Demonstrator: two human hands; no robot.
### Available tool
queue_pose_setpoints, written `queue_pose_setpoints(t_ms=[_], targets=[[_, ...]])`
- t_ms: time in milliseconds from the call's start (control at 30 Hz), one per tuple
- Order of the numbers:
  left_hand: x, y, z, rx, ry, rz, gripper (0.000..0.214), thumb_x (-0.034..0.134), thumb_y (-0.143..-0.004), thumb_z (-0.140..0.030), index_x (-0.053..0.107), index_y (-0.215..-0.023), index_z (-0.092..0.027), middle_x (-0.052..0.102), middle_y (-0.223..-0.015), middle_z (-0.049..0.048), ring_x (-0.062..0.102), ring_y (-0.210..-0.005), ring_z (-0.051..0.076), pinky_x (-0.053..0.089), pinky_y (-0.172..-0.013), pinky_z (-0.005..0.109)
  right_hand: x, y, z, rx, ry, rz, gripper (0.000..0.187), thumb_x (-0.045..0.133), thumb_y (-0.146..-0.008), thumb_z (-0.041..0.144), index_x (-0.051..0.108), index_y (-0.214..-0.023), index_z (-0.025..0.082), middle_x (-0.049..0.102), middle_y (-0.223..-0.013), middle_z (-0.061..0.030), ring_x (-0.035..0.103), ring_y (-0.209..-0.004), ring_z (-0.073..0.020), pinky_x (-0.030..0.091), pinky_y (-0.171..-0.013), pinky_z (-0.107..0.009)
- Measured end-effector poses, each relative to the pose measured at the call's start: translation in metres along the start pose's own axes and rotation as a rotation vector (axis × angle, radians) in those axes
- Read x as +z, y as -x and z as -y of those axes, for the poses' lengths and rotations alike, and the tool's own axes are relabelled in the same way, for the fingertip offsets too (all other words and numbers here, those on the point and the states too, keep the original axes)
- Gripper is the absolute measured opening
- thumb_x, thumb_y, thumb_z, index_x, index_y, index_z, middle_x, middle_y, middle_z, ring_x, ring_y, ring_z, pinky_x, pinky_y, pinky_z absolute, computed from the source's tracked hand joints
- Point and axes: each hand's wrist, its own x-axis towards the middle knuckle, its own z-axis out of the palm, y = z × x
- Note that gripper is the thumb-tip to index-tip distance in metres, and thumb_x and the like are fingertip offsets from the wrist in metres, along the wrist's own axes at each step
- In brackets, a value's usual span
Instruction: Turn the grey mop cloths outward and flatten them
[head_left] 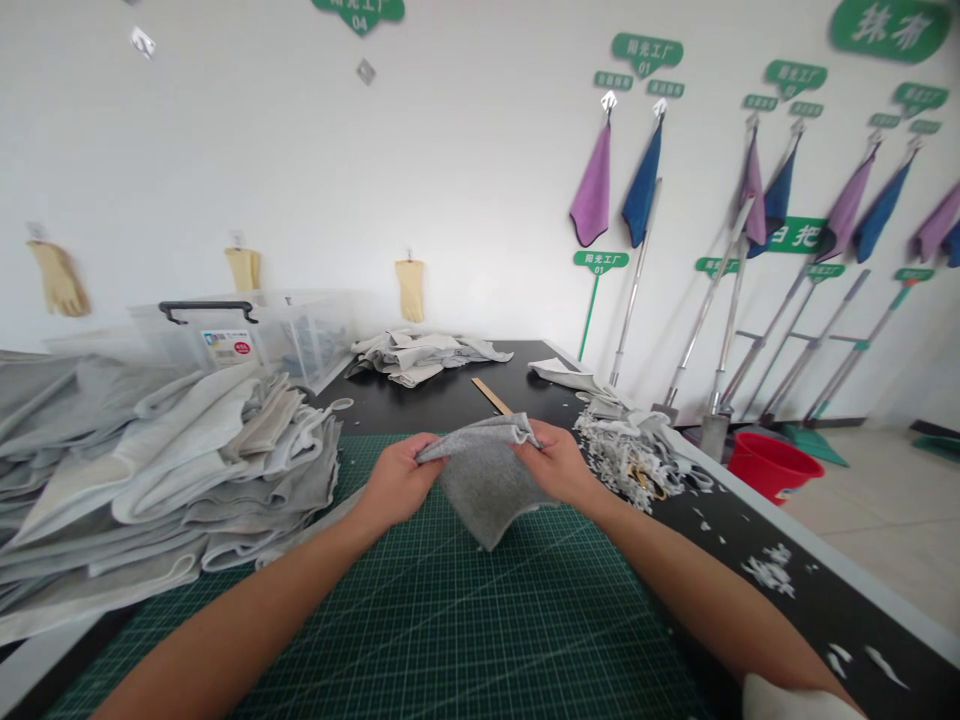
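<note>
A piece of grey felt-like fabric (487, 490) hangs between my two hands, its lower corner drooping over the green cutting mat (450, 640). My left hand (403, 478) pinches its left upper edge, and my right hand (559, 462) grips the right upper end, where the edge looks folded or rolled. Just beyond the fabric, a wooden strip (491, 395) lies on the black table. To the left of my left hand rises a big heap of grey and whitish fabric pieces (172, 460). Right of my right hand sits a pile of scraps (622, 440) with gold-coloured scissor handles (646, 484) among them.
A clear plastic bin (247, 330) with a dark handle stands behind the heap. More fabric pieces (424, 350) lie at the table's back. Loose trimmings (772, 570) dot the right side. Beyond the table edge are a red bucket (772, 465) and several long-handled tools against the wall.
</note>
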Motion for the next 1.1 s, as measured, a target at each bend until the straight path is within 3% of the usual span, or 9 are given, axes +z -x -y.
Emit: queue_pose_setpoints(t_ms=[100, 233, 400, 500, 700, 867, 967, 1100], targets=[[-0.004, 0.000, -0.006, 0.102, 0.075, -0.240, 0.017, 0.055, -0.082, -0.027, 0.065, -0.092, -0.018, 0.064, -0.083, 0.0006, 0.057, -0.077, 0.018, 0.042, -0.070, 0.025, 0.003, 0.001, 0.005, -0.045, -0.120, -0.062, 0.023, 0.049, -0.089, 0.032, 0.067, -0.087, 0.018, 0.065, -0.095, -0.0058, 0.059, -0.090, -0.0203, 0.045, -0.081, -0.032], [-0.001, 0.007, -0.014, 0.150, 0.112, -0.355, 0.016, 0.054, -0.085, -0.030, 0.062, -0.092, -0.017, 0.061, -0.080, 0.0006, 0.055, -0.074, 0.016, 0.042, -0.070, 0.024, 0.010, 0.005, 0.007, -0.003, -0.202, -0.086, 0.024, 0.050, -0.088, 0.035, 0.070, -0.091, 0.021, 0.066, -0.097, -0.0042, 0.060, -0.092, -0.0225, 0.046, -0.082, -0.036], [0.006, 0.011, -0.020, 0.118, 0.156, -0.349, 0.021, 0.052, -0.087, -0.036, 0.059, -0.093, -0.017, 0.059, -0.079, 0.0011, 0.053, -0.072, 0.016, 0.041, -0.068, 0.024, 0.018, 0.010, 0.002, 0.162, -0.183, -0.137, 0.031, 0.049, -0.088, 0.040, 0.067, -0.079, 0.016, 0.065, -0.080, -0.0029, 0.059, -0.076, -0.0204, 0.047, -0.070, -0.032], [0.009, 0.009, -0.020, 0.086, 0.182, -0.338, 0.020, 0.052, -0.087, -0.035, 0.058, -0.092, -0.017, 0.059, -0.079, 0.0006, 0.053, -0.072, 0.016, 0.041, -0.068, 0.024, 0.023, 0.011, -0.001, 0.208, -0.227, -0.140, 0.031, 0.048, -0.088, 0.040, 0.065, -0.081, 0.016, 0.063, -0.075, -0.0023, 0.057, -0.071, -0.0185, 0.045, -0.066, -0.029], [0.007, 0.004, -0.013, -0.021, 0.251, -0.414, 0.020, 0.053, -0.086, -0.036, 0.058, -0.094, -0.019, 0.061, -0.080, 0.0003, 0.055, -0.074, 0.017, 0.042, -0.069, 0.025, 0.046, 0.024, -0.003, 0.282, -0.422, -0.079, 0.028, 0.052, -0.086, 0.039, 0.066, -0.090, 0.015, 0.066, -0.083, -0.0036, 0.059, -0.075, -0.0195, 0.046, -0.067, -0.029], [0.001, 0.003, -0.015, -0.031, 0.177, -0.460, 0.021, 0.051, -0.087, -0.037, 0.059, -0.092, -0.019, 0.061, -0.080, 0.0007, 0.055, -0.075, 0.018, 0.043, -0.069, 0.025, 0.065, 0.040, 0.004, 0.252, -0.527, -0.061, 0.028, 0.052, -0.087, 0.037, 0.065, -0.101, 0.016, 0.067, -0.093, -0.0048, 0.061, -0.086, -0.0213, 0.048, -0.076, -0.032], [-0.003, 0.005, -0.020, -0.022, 0.076, -0.435, 0.020, 0.050, -0.087, -0.036, 0.059, -0.090, -0.019, 0.061, -0.077, -0.0003, 0.054, -0.072, 0.018, 0.042, -0.066, 0.025, 0.070, 0.046, 0.009, 0.277, -0.617, -0.061, 0.029, 0.055, -0.085, 0.039, 0.064, -0.103, 0.017, 0.067, -0.098, -0.0060, 0.062, -0.091, -0.0228, 0.049, -0.079, -0.035], [-0.004, 0.007, -0.025, 0.014, 0.060, -0.326, 0.019, 0.050, -0.086, -0.035, 0.060, -0.089, -0.019, 0.062, -0.077, -0.0007, 0.055, -0.073, 0.018, 0.042, -0.068, 0.025, 0.070, 0.047, 0.018, 0.335, -0.845, 0.082, 0.043, 0.067, -0.076, 0.039, 0.058, -0.113, 0.018, 0.066, -0.106, -0.0077, 0.062, -0.096, -0.0245, 0.050, -0.083, -0.040]])
